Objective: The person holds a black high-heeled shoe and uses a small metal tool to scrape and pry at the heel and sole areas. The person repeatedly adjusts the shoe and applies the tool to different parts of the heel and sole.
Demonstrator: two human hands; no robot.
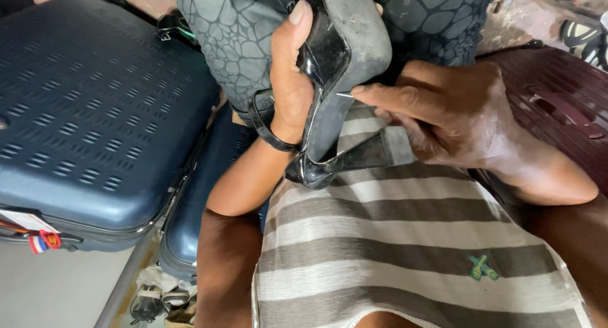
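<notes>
The left hand (pixel 290 81) sits at the upper middle of the frame, fingers and thumb wrapped around a black glossy shoe (pixel 335 81), its grip closed on the shoe's body with the thumb lying up along the shiny side. The shoe is held sole outward, its grey sole (pixel 361 30) facing right and up, and its block heel (pixel 380 149) pointing right across the middle of the frame. A thin black strap (pixel 266 128) loops down beside the left wrist.

The right hand (pixel 443 115) comes in from the right of the frame, its fingertips pressed together on a thin metal needle (pixel 345 95) whose tip touches the edge where the sole meets the shiny upper. The rest of that hand rests against the heel.

The shoe hovers over the person's lap, above a grey-and-white striped cloth (pixel 392 239) that fills the lower middle of the frame and bears a small green mark (pixel 482 268). A grey patterned garment (pixel 234 36) lies behind the shoe at the top.

A dark blue hard suitcase (pixel 95 106) fills the left of the frame, with a second blue case (pixel 196 207) just beside it lower down. A dark red ribbed case (pixel 557 93) lies at the right edge.
</notes>
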